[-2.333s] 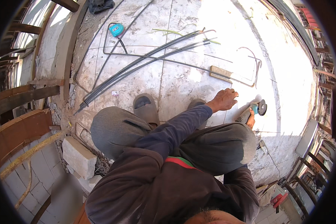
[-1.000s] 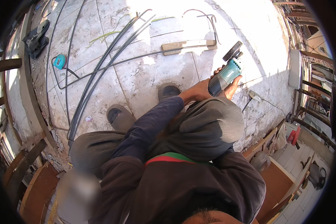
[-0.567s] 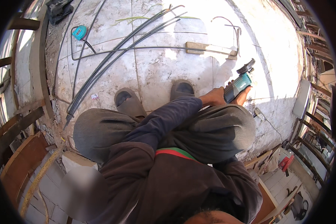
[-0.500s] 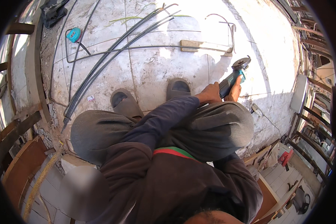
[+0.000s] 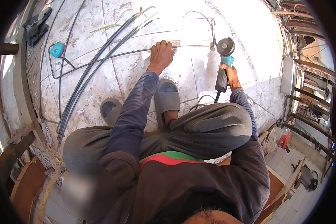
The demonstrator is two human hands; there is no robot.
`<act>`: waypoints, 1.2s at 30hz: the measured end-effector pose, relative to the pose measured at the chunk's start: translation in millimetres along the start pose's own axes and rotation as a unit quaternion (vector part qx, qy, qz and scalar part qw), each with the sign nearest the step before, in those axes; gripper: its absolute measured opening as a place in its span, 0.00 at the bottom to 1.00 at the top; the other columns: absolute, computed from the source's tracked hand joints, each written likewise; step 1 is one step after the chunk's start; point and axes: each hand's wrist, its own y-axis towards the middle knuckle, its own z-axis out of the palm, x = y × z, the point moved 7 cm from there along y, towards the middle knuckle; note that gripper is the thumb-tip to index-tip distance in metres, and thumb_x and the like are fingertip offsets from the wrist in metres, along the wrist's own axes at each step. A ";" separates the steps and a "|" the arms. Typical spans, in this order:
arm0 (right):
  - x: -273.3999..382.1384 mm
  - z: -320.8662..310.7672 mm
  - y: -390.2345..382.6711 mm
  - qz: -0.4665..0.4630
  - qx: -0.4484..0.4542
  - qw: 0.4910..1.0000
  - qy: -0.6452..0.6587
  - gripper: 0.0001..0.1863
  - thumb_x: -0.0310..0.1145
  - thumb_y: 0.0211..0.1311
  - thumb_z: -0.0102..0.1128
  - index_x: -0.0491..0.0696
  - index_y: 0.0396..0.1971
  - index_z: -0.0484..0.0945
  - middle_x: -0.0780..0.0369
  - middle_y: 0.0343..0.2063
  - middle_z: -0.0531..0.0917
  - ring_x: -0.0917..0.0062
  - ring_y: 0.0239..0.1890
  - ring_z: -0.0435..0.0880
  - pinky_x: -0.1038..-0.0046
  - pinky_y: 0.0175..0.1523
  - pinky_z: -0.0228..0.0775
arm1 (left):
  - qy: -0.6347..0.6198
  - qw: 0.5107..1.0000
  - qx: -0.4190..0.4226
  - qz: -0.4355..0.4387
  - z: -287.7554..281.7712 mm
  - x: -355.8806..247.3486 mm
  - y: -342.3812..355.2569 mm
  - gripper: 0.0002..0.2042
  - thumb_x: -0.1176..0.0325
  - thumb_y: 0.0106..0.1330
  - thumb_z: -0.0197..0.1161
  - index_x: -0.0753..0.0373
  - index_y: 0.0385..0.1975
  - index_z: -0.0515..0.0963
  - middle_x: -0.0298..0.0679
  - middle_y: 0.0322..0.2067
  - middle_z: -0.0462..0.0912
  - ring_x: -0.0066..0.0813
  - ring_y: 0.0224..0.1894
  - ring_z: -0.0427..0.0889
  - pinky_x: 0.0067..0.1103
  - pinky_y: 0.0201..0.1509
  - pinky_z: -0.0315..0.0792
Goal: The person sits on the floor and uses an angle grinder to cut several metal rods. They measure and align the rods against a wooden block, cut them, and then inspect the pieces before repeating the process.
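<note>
Stained tile floor [image 5: 190, 84], part sunlit. Left hand [image 5: 161, 56] over bent bar [image 5: 138, 51] at left end of wood block [image 5: 176, 43], grip unclear; right hand [image 5: 232, 76] wrapped round angle grinder [image 5: 227, 61], right of block. Keep disc [image 5: 225, 46] off left hand; steady bar.

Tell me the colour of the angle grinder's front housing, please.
The front housing is teal, in head view.

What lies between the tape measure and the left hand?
The head view shows a long rod near the tape measure, then a bundle of rods, crossed by a bent rod running toward the left hand.
</note>
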 end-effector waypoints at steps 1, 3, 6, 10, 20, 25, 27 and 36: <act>9.6 -9.7 4.1 -0.025 -0.010 0.998 -0.059 0.26 0.34 0.41 0.70 0.39 0.42 0.75 0.59 0.29 0.80 0.72 0.28 0.80 0.71 0.32 0.74 | 0.035 0.999 0.012 -0.014 -6.7 24.9 3.7 0.16 0.57 0.63 0.62 0.65 0.40 0.78 0.46 0.38 0.78 0.44 0.42 0.77 0.38 0.45 0.69; 29.8 -20.1 9.7 -0.054 -0.018 0.984 -0.170 0.26 0.37 0.39 0.70 0.39 0.40 0.77 0.59 0.29 0.81 0.72 0.28 0.78 0.70 0.36 0.70 | 0.087 0.993 0.045 -0.063 -8.0 71.9 0.1 0.18 0.53 0.68 0.55 0.64 0.42 0.78 0.45 0.40 0.79 0.44 0.43 0.77 0.40 0.46 0.69; 51.1 -31.3 28.9 -0.069 0.008 0.941 -0.332 0.24 0.38 0.36 0.69 0.40 0.35 0.79 0.58 0.27 0.81 0.71 0.27 0.78 0.68 0.35 0.71 | 0.003 0.979 0.167 -0.114 2.7 106.8 -6.1 0.20 0.49 0.69 0.54 0.61 0.40 0.81 0.48 0.36 0.83 0.45 0.41 0.82 0.36 0.44 0.72; 60.7 -27.9 38.4 -0.084 0.003 0.901 -0.426 0.24 0.37 0.34 0.69 0.40 0.34 0.79 0.58 0.27 0.82 0.70 0.27 0.79 0.68 0.35 0.72 | -0.036 0.979 0.159 -0.121 2.7 116.6 -12.0 0.19 0.45 0.66 0.54 0.52 0.35 0.84 0.42 0.30 0.85 0.46 0.38 0.83 0.37 0.43 0.72; 55.8 -24.4 47.3 -0.109 -0.019 0.897 -0.428 0.28 0.37 0.32 0.70 0.38 0.38 0.79 0.56 0.31 0.83 0.68 0.33 0.80 0.69 0.41 0.72 | -0.003 0.964 0.200 -0.174 4.5 117.9 -6.6 0.18 0.45 0.64 0.57 0.50 0.35 0.86 0.40 0.29 0.86 0.41 0.39 0.84 0.35 0.44 0.72; 53.1 -24.1 44.7 -0.078 -0.017 0.895 -0.440 0.31 0.39 0.31 0.71 0.38 0.41 0.78 0.55 0.32 0.83 0.66 0.35 0.81 0.68 0.44 0.73 | -0.019 0.963 0.199 -0.182 8.3 122.5 -9.0 0.18 0.44 0.64 0.57 0.50 0.35 0.86 0.39 0.30 0.86 0.40 0.38 0.83 0.35 0.45 0.72; 48.7 -25.3 48.9 -0.092 -0.033 0.886 -0.454 0.32 0.39 0.31 0.71 0.38 0.42 0.78 0.55 0.33 0.83 0.65 0.36 0.81 0.67 0.44 0.73 | -0.019 0.963 0.198 -0.179 8.3 123.2 -9.0 0.18 0.45 0.64 0.57 0.50 0.34 0.86 0.38 0.29 0.86 0.40 0.38 0.83 0.35 0.44 0.72; 43.7 -14.2 47.7 -0.076 -0.018 0.885 -0.459 0.34 0.38 0.31 0.72 0.37 0.44 0.76 0.52 0.35 0.83 0.63 0.37 0.82 0.66 0.44 0.74 | -0.037 0.965 0.177 -0.188 1.1 116.3 -9.6 0.17 0.48 0.64 0.60 0.55 0.33 0.86 0.41 0.29 0.86 0.41 0.37 0.83 0.34 0.44 0.71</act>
